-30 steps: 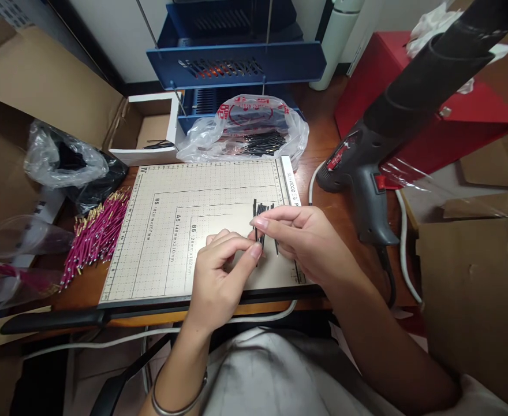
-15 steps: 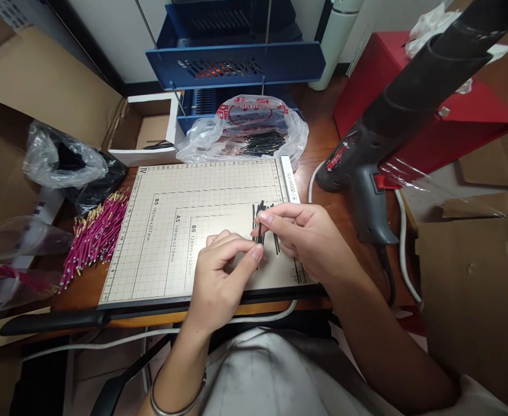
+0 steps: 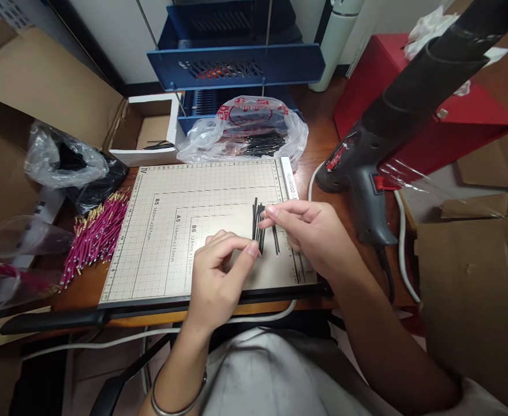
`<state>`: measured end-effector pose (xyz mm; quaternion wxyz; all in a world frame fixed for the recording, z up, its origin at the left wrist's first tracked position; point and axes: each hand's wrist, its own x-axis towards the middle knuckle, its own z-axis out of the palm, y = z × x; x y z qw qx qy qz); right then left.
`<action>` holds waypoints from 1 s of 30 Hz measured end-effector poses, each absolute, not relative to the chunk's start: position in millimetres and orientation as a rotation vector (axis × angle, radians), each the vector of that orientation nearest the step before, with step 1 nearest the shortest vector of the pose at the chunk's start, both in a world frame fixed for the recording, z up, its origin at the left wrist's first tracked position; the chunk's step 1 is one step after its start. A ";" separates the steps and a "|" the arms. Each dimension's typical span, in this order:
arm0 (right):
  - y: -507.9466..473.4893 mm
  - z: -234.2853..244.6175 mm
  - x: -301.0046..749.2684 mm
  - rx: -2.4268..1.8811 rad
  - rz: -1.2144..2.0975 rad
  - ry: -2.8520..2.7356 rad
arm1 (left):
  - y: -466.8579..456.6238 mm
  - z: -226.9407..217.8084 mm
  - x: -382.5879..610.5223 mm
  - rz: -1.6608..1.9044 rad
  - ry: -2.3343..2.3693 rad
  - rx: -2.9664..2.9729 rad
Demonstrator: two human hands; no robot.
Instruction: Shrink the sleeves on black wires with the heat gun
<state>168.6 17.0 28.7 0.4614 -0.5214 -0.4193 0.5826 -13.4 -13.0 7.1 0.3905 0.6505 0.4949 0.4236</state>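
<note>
Right hand [image 3: 312, 234] pinches a bunch of black tubes [image 3: 259, 226] upright over the cutting mat [image 3: 171, 231]; left hand [image 3: 219, 271], fingers curled, pinches their near ends, mid-table.

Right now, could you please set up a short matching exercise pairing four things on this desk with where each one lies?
Things:
1. black tubes
2. pink wires
3. heat gun
4. plastic bag

Places:
A. left of the cutting board
B. right of the board
C. behind the board
D. on the board, at the right hand

Pairs: 1-D, 2-A, 3-B, 4-C
</note>
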 end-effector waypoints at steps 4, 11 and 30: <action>12.5 26.4 181.9 -1.525 0.968 -1.254 | -8.5 8.6 -12.0 1.050 1.502 1.823; 3.0 31.7 192.8 -1.909 0.662 -1.771 | 9.6 3.1 -16.6 0.803 1.677 2.184; 9.8 33.2 185.8 -1.881 0.684 -2.018 | 7.7 3.2 -21.0 0.662 1.638 2.112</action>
